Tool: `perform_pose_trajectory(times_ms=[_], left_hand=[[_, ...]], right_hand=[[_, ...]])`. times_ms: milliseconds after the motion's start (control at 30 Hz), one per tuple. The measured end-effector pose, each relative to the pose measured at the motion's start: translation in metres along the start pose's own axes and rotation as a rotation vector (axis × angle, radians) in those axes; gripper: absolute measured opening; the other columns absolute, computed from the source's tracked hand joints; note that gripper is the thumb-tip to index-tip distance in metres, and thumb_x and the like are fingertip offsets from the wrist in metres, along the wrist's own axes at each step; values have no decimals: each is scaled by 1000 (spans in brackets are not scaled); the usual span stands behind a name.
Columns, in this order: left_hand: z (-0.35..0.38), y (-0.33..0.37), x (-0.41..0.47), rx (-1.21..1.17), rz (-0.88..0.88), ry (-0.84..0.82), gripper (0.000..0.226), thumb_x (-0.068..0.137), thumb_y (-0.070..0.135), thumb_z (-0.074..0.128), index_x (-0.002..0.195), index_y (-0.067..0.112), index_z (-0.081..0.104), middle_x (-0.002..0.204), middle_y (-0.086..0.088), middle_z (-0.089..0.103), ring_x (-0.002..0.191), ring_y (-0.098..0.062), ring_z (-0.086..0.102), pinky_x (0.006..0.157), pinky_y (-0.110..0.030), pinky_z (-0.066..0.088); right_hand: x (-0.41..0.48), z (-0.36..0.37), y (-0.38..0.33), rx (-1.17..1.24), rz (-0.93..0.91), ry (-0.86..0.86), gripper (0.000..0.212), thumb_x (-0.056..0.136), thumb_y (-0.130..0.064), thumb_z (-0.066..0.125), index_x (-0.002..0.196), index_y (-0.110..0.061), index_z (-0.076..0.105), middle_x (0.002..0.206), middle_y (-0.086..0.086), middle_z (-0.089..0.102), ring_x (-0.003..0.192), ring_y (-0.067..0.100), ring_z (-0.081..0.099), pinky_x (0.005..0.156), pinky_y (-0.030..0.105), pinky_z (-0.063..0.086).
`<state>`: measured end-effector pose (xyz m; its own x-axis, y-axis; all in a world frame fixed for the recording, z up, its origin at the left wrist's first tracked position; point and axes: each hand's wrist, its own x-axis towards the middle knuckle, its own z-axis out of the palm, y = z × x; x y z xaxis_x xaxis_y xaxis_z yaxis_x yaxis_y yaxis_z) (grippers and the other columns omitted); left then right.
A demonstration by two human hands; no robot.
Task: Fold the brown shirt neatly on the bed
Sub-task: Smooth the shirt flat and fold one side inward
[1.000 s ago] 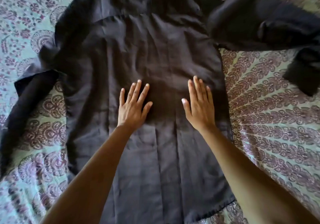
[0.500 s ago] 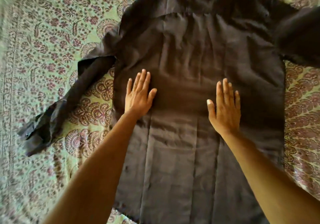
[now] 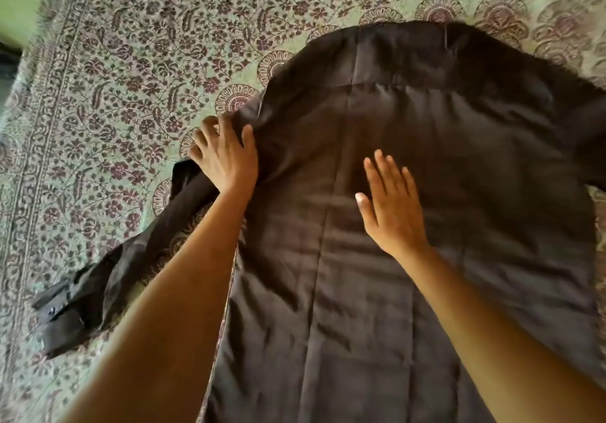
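Observation:
The dark brown shirt (image 3: 442,167) lies spread back-side up on the bed, collar at the far end. Its left sleeve (image 3: 108,278) trails down to the left, the buttoned cuff near the lower left. My left hand (image 3: 224,157) rests at the shirt's left armpit seam with fingers curled over the fabric edge; whether it pinches the cloth is not clear. My right hand (image 3: 390,206) lies flat with fingers apart on the middle of the shirt's back. The right sleeve runs out of view at the right edge.
A green bedsheet (image 3: 137,62) with a maroon floral and paisley print covers the bed under the shirt. Its patterned border runs along the left side, where the bed's edge (image 3: 19,72) drops off.
My left hand slid from the shirt's back out left to the armpit seam and curled its fingers. My right hand stayed flat on the back. The camera view swung further left.

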<state>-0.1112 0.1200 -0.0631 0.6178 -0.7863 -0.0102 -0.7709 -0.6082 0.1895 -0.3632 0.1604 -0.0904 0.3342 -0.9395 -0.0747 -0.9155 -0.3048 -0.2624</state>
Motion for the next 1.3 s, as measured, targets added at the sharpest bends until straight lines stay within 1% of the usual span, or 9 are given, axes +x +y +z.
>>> perform_pose_trajectory(times_ms=[167,233,367,500,600,733,900,1167,1300], left_hand=[[6,1,57,-149,48,-288,34,85,42,61,112,21,58,115,-8,63,108,-29,57,85,-38,44],[4,-6,74,-184,92,-234,21,84,38,64,99,24,64,103,-3,68,96,-26,61,77,-33,45],[7,-18,82,-83,229,-28,17,88,31,56,101,22,60,113,-4,61,106,-26,55,97,-41,37],[6,-3,24,-122,587,149,28,92,31,44,108,17,61,112,-7,61,105,-29,53,92,-38,29],[31,-15,-38,-37,991,-154,50,91,41,39,133,16,49,139,-8,50,129,-25,44,106,-37,22],[44,-62,-32,59,688,-275,68,90,51,21,148,14,20,156,-5,16,144,-20,15,115,-34,-2],[28,-47,-52,97,529,-230,71,90,51,12,148,12,17,157,-6,13,145,-20,11,115,-40,-4],[30,-67,-211,89,845,-378,60,91,47,36,144,18,33,152,-3,28,139,-19,31,114,-42,17],[16,-148,-181,159,458,-298,64,92,49,25,147,16,23,155,-3,20,143,-20,18,116,-42,5]], right_hand=[[53,20,-34,-8,-21,-68,63,92,-46,16,147,-15,18,155,10,14,143,26,13,115,43,6],[59,31,-30,-49,-3,-76,64,92,-48,15,148,-17,16,156,9,12,143,27,13,115,43,6],[61,38,-25,-71,-3,-43,63,93,-47,20,147,-16,20,154,11,17,142,28,18,114,45,11],[63,37,-26,-50,-5,-34,62,92,-47,21,147,-17,19,155,10,16,143,27,15,114,45,10],[67,34,-17,-62,-37,-49,61,91,-47,22,146,-21,24,155,8,19,142,27,18,113,47,11],[64,23,3,-101,-55,-106,65,89,-50,15,146,-21,23,155,9,16,142,30,18,113,49,10],[-4,13,13,-97,65,-39,62,93,-45,22,147,-15,20,154,14,18,141,31,20,113,47,11],[-108,24,39,-120,194,-33,61,91,-45,28,145,-15,28,151,14,26,137,30,30,111,47,17],[-106,21,48,-122,156,-54,61,92,-46,26,145,-15,27,152,16,23,138,32,28,111,49,18]])
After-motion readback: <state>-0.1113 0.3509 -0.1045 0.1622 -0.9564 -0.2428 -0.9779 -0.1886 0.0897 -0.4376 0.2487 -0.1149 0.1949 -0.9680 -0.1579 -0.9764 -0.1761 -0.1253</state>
